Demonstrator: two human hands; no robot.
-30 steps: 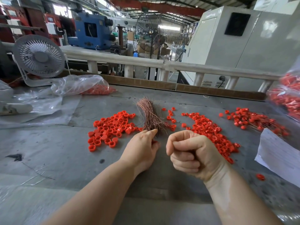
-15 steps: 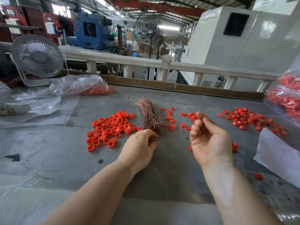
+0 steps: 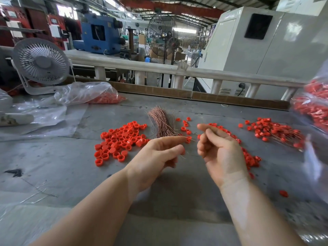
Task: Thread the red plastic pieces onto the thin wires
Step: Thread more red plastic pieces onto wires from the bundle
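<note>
We judge the thin wires (image 3: 162,122), bundled mid-surface, light and easily bent, so our left hand (image 3: 156,155) pinches one near its tip, while our right hand (image 3: 220,150), loosely curled, hovers over the red plastic pieces (image 3: 248,155).

Bare table (image 3: 53,166) lies open to you on the near left. Ahead, the wire bundle (image 3: 162,123) stands between two heaps of red caps (image 3: 120,141), with a third heap (image 3: 271,129) far right beside a paper sheet (image 3: 312,164).
</note>
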